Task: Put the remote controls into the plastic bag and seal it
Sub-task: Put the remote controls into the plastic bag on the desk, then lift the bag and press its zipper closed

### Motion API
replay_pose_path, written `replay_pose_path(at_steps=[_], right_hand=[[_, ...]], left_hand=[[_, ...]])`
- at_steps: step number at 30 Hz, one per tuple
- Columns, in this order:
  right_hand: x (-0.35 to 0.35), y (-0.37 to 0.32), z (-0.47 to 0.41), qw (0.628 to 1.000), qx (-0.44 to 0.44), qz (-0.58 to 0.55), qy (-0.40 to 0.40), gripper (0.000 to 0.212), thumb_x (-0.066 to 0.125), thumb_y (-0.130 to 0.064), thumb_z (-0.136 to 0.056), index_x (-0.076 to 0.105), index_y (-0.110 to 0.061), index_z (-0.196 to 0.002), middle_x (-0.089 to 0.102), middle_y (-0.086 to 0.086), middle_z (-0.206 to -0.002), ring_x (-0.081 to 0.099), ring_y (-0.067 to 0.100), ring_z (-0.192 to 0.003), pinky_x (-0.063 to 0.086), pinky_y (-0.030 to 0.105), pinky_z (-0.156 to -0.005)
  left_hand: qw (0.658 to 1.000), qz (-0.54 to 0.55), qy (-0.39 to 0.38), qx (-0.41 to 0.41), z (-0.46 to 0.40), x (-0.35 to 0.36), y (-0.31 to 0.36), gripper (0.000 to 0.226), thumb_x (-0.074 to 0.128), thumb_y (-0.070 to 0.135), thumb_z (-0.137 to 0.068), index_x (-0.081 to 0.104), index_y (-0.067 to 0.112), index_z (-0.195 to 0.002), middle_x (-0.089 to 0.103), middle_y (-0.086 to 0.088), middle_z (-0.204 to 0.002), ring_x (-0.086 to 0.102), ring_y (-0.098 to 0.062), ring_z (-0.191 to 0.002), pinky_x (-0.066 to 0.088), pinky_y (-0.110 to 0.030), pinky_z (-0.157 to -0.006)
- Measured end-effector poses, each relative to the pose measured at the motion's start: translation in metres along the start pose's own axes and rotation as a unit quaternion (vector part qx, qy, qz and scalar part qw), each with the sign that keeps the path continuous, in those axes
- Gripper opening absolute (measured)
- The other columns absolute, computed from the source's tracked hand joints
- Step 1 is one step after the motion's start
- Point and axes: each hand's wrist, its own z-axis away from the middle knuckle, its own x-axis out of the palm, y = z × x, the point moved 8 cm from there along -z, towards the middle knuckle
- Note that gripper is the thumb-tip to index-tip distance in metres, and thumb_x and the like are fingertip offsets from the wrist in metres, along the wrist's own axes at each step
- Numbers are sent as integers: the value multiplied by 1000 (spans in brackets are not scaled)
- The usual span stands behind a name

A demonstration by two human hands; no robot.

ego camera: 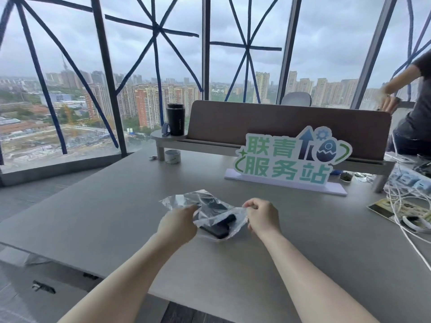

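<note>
A clear plastic bag (pixel 186 198) lies crumpled on the grey table (pixel 116 217) in front of me. Black remote controls (pixel 215 229) show through the plastic; I cannot tell how many. One dark end sits near the bag's front edge. My left hand (pixel 178 223) pinches the bag's left side. On the right, my right hand (pixel 262 217) pinches the bag's edge and lifts it slightly. Both hands hold the plastic, with the remotes between them.
A green and white sign (pixel 286 157) stands behind the bag. A black tumbler (pixel 175 119) sits on a raised shelf at the back, a tape roll (pixel 172 156) below it. White cables (pixel 405 206) and clutter fill the right. Another person (pixel 412 108) leans at far right.
</note>
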Motion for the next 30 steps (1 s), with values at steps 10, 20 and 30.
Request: replay_pose_path(at_steps=[10, 20, 30], right_hand=[[-114, -118, 8, 949, -47, -302, 81, 28, 53, 1, -85, 77, -11, -79, 69, 5, -54, 57, 12, -37, 49, 22, -37], [-153, -115, 22, 942, -35, -318, 103, 23, 52, 3, -83, 75, -2, -84, 66, 10, -58, 57, 11, -34, 48, 19, -36], [-201, -107, 37, 955, -66, -224, 185, 22, 56, -4, -77, 78, -7, -76, 59, 0, -49, 45, 15, -36, 40, 22, -41]], left_hand=[[840, 524, 138, -3, -19, -158, 52, 18, 61, -7, -78, 70, 9, -82, 65, -8, -76, 62, -13, -50, 54, -17, -45], [873, 476, 15, 105, -8, -125, 86, 23, 80, 6, -66, 76, 19, -85, 74, -11, -89, 65, -14, -79, 53, -25, -82], [867, 487, 79, 67, -1, -119, 92, 14, 73, 23, -78, 74, 10, -83, 73, 3, -73, 56, -7, -56, 44, -17, -47]])
